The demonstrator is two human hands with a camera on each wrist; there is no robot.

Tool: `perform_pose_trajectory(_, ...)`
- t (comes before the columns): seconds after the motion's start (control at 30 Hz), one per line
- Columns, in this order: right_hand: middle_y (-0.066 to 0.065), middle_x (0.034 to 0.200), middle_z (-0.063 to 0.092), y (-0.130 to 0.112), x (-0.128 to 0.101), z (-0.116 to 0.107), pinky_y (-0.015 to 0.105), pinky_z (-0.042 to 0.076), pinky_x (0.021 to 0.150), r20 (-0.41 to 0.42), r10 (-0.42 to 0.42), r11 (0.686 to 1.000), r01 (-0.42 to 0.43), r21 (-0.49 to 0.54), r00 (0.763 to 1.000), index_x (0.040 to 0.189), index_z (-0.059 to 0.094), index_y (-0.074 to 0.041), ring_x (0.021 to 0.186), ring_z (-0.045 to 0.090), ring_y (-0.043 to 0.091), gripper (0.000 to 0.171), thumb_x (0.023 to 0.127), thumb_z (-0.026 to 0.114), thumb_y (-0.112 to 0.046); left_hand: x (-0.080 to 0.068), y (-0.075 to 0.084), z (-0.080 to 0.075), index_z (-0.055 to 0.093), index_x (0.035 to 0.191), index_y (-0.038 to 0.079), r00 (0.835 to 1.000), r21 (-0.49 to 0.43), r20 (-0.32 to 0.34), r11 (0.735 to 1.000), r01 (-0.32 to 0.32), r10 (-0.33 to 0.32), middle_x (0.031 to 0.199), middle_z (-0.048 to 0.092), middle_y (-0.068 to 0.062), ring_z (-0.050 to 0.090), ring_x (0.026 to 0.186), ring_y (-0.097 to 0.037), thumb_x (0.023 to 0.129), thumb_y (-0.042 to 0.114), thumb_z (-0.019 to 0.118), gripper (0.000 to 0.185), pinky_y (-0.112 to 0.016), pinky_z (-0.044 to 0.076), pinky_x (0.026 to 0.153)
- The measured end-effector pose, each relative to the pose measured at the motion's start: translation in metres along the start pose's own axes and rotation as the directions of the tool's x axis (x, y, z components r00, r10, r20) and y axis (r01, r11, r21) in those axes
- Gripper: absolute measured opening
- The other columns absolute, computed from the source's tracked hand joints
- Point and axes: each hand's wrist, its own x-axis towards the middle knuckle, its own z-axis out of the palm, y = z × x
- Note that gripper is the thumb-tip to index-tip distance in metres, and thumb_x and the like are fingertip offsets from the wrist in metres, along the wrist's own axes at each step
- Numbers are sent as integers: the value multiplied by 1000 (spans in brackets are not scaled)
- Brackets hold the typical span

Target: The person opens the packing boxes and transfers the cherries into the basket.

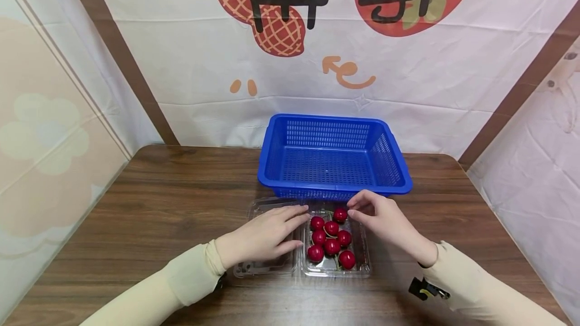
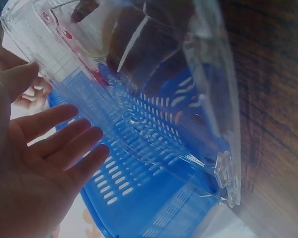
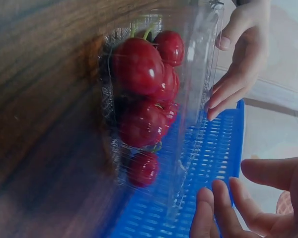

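Note:
A clear plastic clamshell box (image 1: 360,265) lies unfolded on the table, with several red cherries (image 1: 332,246) in its right half. Green stems show among the cherries (image 3: 139,64) in the right wrist view. Its left half, the lid (image 1: 267,267), lies flat beneath my left hand (image 1: 267,233). That hand's fingers are extended toward the fold between the halves; whether they touch the plastic I cannot tell. My right hand (image 1: 387,220) hovers at the far right corner of the box, by the farthest cherry (image 1: 340,215). Its fingers are loosely bent, and nothing shows between them.
Just behind the box stands a blue plastic basket (image 1: 403,185) with slotted walls, nothing visible inside. Brown wood-grain table (image 1: 190,190) surrounds both. A printed white cloth (image 1: 199,74) hangs along the table's back edge.

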Motion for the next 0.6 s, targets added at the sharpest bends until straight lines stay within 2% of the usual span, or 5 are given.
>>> perform_pose_trajectory(0.3,-5,84,69,-11,13,6,19,51,63,61,-98,990,104,-98,993,94,67,-10,76,62,6,11,84,70,-14,0,0,0,51,133,1,1000,2,5,1000,18,-18,141,48,-14,47,130,-27,93,41,55,57,-38,38,110)
perform_pose_trajectory(0.6,-4,81,69,-29,26,16,23,53,64,158,-88,976,117,-184,984,93,68,-10,74,63,7,15,81,74,-15,0,2,0,53,132,1,999,0,-25,999,36,-36,138,51,-14,50,127,-27,92,41,58,56,-37,40,108)
